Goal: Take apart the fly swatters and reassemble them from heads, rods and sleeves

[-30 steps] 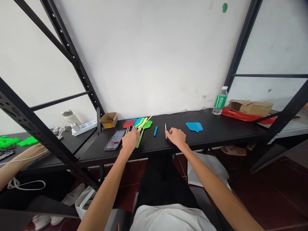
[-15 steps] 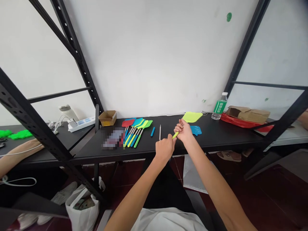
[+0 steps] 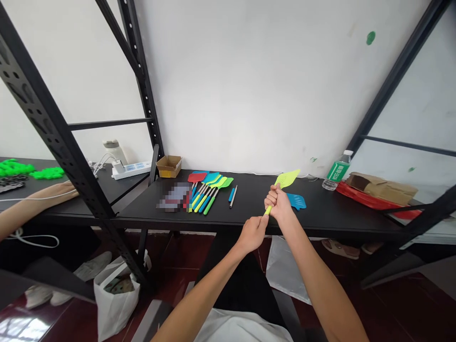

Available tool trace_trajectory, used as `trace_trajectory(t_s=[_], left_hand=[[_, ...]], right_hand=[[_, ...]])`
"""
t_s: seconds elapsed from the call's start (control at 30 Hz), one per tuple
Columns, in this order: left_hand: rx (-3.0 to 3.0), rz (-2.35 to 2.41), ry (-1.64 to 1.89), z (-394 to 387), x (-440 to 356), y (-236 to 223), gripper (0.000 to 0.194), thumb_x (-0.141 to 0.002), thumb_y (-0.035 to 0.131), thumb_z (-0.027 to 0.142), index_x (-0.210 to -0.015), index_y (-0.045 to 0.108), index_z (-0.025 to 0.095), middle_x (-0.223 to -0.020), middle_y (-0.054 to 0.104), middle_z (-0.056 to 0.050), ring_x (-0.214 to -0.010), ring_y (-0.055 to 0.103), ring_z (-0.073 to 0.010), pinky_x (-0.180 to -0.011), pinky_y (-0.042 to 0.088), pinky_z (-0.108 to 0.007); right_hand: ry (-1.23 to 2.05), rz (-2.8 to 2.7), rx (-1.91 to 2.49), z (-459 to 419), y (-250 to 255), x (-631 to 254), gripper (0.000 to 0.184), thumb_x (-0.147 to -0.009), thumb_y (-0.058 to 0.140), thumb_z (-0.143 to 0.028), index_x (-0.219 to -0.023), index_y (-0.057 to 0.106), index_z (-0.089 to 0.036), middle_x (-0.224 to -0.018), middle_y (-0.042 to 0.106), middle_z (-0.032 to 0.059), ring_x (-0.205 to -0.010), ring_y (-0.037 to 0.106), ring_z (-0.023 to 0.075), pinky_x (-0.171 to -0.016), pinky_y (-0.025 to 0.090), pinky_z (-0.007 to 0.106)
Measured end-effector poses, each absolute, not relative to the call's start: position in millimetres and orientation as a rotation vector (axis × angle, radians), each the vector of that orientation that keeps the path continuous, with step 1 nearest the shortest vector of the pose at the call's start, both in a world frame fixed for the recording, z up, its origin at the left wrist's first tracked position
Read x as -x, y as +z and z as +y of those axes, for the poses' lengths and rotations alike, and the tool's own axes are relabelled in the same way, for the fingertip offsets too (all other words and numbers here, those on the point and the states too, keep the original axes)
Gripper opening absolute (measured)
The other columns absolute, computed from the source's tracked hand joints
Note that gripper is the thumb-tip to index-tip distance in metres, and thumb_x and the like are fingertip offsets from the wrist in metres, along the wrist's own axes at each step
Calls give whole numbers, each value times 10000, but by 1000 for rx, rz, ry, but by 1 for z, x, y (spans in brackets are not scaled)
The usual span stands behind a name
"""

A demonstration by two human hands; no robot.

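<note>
Both my hands are on a lime-yellow fly swatter (image 3: 288, 178) with a flat, perforated head. My right hand (image 3: 278, 202) is wrapped around it just below the head. Lower down, my left hand (image 3: 253, 232) grips the end of its lime-yellow handle. A blue swatter head (image 3: 297, 201) lies on the black table behind my right hand. To the left of my hands, a short blue grip (image 3: 231, 194) lies close beside a thin, pale rod (image 3: 233, 196) with a dark lower end. Further left, several red, blue and green swatters (image 3: 210, 192) lie side by side.
A small cardboard box (image 3: 169, 166) stands at the back left, near a blurred-out patch (image 3: 174, 195). A water bottle (image 3: 337, 171) and a red bag with cardboard (image 3: 381, 190) are at right. Black rack posts (image 3: 142, 80) flank the table (image 3: 142, 219). Another person's arm (image 3: 42, 199) rests at left.
The view has shifted, so the scene sits further right. The swatter's head has turned and looks narrower. The pale rod now lies tilted close to the blue grip. Both hands keep their hold.
</note>
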State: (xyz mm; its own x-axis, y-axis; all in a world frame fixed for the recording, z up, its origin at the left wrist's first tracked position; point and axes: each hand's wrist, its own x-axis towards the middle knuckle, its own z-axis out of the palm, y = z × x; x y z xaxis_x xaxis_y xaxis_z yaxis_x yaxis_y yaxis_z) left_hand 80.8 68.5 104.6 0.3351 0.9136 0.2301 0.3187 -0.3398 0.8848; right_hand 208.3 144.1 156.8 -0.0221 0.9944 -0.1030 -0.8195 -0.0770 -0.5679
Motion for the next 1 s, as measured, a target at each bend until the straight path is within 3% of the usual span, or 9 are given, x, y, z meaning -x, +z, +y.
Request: trace_trajectory(t_s=[0.17, 0.33, 0.53, 0.73, 0.83, 0.9, 1.0], left_hand=[[-1200, 750, 955, 66, -85, 99, 503, -903, 426, 683, -716, 422, 216, -415, 263, 109, -384, 152, -71, -415, 135, -226], [-746, 415, 890, 56, -85, 102, 444, -945, 468, 580, -703, 377, 219, -375, 197, 130, -363, 54, -63, -393, 109, -213], [-405, 105, 858, 37, -86, 109, 384, -1016, 396, 435, -706, 343, 214, -393, 161, 121, -375, 16, -78, -392, 131, -209], [-602, 200, 812, 11, -72, 95, 476, -907, 516, 612, -706, 316, 230, -408, 153, 127, -378, 37, -75, -405, 130, -221], [-926, 531, 994, 33, -50, 100, 472, -883, 475, 672, -754, 420, 222, -465, 236, 110, -384, 143, -74, -424, 165, -220], [-1307, 910, 1131, 60, -31, 111, 421, -932, 427, 591, -848, 545, 196, -531, 408, 57, -438, 363, -99, -479, 269, -227], [-1830, 1617, 1110, 105, -4, 128, 317, -985, 383, 430, -964, 595, 196, -761, 630, -46, -741, 622, -204, -654, 406, -280]], right_hand=[[1546, -595, 620, 143, 161, -205, 388, -978, 540, -472, -707, 398, -232, -384, 138, -138, -307, 115, 66, -284, 181, 166], [1545, -679, 622, 141, 164, -202, 413, -962, 565, -473, -687, 369, -235, -381, 133, -137, -316, 113, 69, -297, 172, 170], [1589, -675, 529, 139, 171, -200, 375, -985, 545, -392, -682, 392, -232, -401, 119, -135, -316, 109, 70, -308, 149, 172], [1394, -693, 525, 145, 195, -253, 403, -1016, 479, -315, -644, 358, -220, -407, 160, -119, -324, 124, 64, -329, 158, 156], [1385, -738, 569, 140, 196, -281, 392, -1018, 473, -328, -654, 372, -224, -417, 159, -118, -323, 120, 69, -319, 161, 170], [1440, -745, 604, 133, 187, -290, 373, -1010, 496, -349, -673, 393, -227, -424, 149, -123, -324, 111, 69, -311, 161, 177], [1519, -724, 651, 126, 163, -288, 338, -978, 552, -415, -723, 440, -225, -441, 154, -134, -324, 110, 61, -302, 168, 168]])
